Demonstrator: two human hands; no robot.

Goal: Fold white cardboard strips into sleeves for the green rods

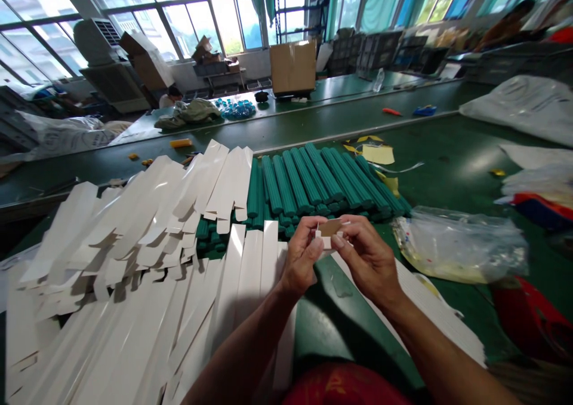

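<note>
Between my two hands is the end of a white cardboard box (323, 241), its brown inner flap raised. My left hand (301, 252) pinches the box's left edge, and my right hand (369, 260) grips the right edge with the thumb on the front. The rest of the box is hard to make out below the hands. Just beyond lies a stack of green ribbed rods (308, 181). To the left, many flat white cartons (147, 214) lie in overlapping heaps, some with end flaps sticking out.
A clear plastic bag (465, 244) and a stack of white sheets (441, 315) lie to the right. Across the conveyor (215, 136) stand a brown carton (293, 67) and a pile of blue pieces (235, 109). A person (171, 96) is at the far left.
</note>
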